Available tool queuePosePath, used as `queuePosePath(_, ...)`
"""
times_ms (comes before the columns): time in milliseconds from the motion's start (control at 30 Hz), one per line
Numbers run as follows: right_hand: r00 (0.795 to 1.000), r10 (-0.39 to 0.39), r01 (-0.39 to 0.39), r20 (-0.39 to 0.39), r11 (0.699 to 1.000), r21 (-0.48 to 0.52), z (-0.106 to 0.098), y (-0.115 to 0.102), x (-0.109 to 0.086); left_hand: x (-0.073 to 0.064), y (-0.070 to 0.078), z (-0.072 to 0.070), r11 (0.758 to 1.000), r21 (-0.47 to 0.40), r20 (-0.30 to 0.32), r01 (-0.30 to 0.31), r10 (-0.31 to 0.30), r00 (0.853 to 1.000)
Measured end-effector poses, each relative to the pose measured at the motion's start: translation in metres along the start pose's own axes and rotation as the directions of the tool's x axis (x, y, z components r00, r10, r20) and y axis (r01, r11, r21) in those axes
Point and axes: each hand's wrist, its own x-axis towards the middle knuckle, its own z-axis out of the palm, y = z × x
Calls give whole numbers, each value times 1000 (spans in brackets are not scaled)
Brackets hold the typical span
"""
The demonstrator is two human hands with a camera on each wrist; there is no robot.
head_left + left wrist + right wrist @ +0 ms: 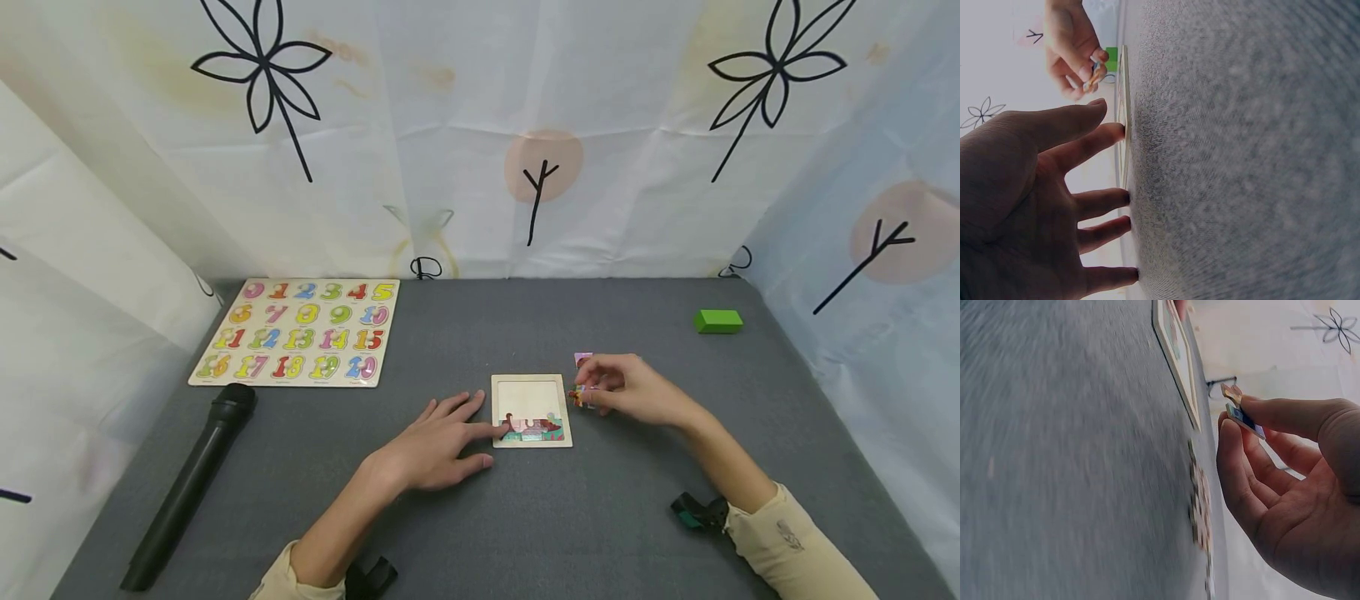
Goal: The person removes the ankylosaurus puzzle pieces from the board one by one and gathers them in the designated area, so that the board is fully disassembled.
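Note:
A small square wooden puzzle tray (527,378) lies on the table, with assembled picture pieces (542,430) along its near side. My left hand (435,450) rests at the tray's left with fingers spread, its index fingertip on the tray's edge and the other fingertips down on the cloth. To the right of the tray, my right hand (637,393) pinches a jigsaw piece (1246,420) between thumb and index finger, raised above the table. Loose jigsaw pieces (1200,506) lie on the cloth below that hand; in the head view the hand partly covers them.
At the back left lies a number board (296,332) with colourful numerals. A black microphone (195,475) lies in front of it. One green block (717,322) sits at the back right. Printed white curtains (450,125) close off the back and sides of the grey table.

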Motion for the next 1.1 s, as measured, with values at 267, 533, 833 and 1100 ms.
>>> queuePosePath(267,998,17,-18,-59,1000,-13,-24,5,-20,-1,0,0,1000,-6,-6,1,-1,1000)
queuePosePath(533,990,95,-103,-105,992,-76,-47,15,-36,0,0,1,1000,-6,-9,6,-6,1000)
queuePosePath(833,987,114,-130,-112,982,-140,-55,28,-40,-1,0,1,1000,-4,-15,-1,1,1000)
queuePosePath(1100,985,113,-135,-134,976,-173,-53,33,-39,0,0,1,1000,-7,-12,2,-2,1000)
